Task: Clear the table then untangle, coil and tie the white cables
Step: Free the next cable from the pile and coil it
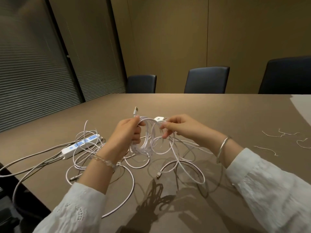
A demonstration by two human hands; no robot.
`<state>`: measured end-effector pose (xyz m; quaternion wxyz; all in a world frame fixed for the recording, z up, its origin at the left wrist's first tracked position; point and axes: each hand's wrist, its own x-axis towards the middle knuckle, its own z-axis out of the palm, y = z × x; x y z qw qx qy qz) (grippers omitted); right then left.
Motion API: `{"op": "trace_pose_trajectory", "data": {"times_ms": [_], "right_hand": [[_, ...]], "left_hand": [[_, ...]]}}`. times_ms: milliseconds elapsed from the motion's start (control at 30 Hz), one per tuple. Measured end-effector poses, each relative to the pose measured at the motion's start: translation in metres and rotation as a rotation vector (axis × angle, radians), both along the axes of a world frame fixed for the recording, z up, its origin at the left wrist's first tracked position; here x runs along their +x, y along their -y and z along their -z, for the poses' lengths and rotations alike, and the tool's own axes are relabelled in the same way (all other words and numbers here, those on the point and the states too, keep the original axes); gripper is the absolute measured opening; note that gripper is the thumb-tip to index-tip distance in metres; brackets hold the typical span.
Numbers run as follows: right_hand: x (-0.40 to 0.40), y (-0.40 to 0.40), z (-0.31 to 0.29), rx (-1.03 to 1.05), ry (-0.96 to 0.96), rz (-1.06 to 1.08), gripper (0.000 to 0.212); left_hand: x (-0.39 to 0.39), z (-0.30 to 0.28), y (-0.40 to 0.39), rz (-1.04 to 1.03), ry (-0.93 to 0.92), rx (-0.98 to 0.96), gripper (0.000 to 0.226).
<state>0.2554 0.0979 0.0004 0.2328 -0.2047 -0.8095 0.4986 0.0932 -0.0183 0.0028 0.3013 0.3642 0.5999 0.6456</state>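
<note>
Two hands work above the brown table (202, 111), and the tangle between them is hard to read: which strand belongs to which cable cannot be told. Left hand (125, 137) has its fingers curled round a coil of white cable (144, 140), gripping it upright, a USB plug (136, 110) poking up above the thumb. Right hand (178, 126) pinches a strand on the far side of the coil with thumb and fingertips. Behind the coil a small white charger block (158, 118) is half hidden by the fingers. Below the coil, loose white loops (183, 172) sprawl on the table, one ending in a small connector (158, 175); the left forearm covers part of them. Left of the coil lies a white power strip (80, 146) with loops draped over it, its grey leads (30, 158) running off the table edge, cut off by the frame. Far right of the coil, thin twist ties (279, 134) lie scattered. Beyond the table stand three dark chairs (207, 79), the rightmost cropped.
</note>
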Motion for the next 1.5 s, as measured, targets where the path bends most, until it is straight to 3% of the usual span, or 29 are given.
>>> {"op": "trace_pose_trajectory", "data": {"times_ms": [133,333,533,700,800,967,1067,1300,1500], "right_hand": [[0.004,-0.013,0.013,-0.019,-0.003,0.039,0.02],[0.006,-0.023,0.015,-0.093,-0.096,0.091,0.02],[0.002,-0.024,0.0,-0.177,-0.336,0.15,0.012],[0.012,-0.046,-0.004,0.281,-0.228,0.512,0.01],[0.018,-0.059,-0.002,0.347,-0.127,0.572,0.01],[0.02,-0.071,0.006,-0.266,0.026,0.529,0.042],[0.025,-0.074,0.013,-0.442,0.113,0.483,0.048],[0.005,-0.043,-0.017,-0.568,-0.133,0.368,0.023],[-0.018,0.007,-0.059,-0.41,-0.352,0.289,0.025]], "left_hand": [[-0.024,-0.01,0.007,-0.073,0.089,0.103,0.033],[-0.04,-0.013,0.015,-0.412,0.253,0.325,0.041],[-0.045,-0.017,0.017,-0.438,0.301,0.34,0.037],[-0.062,-0.032,0.031,-0.469,0.306,0.389,0.037],[-0.076,-0.039,0.04,-0.47,0.295,0.396,0.041],[-0.089,-0.036,0.051,-0.516,0.273,0.366,0.04],[-0.092,-0.031,0.055,-0.574,0.272,0.351,0.038],[-0.075,-0.017,0.042,-0.558,0.15,0.222,0.036],[-0.041,-0.012,0.021,-0.13,0.341,0.063,0.033]]}}
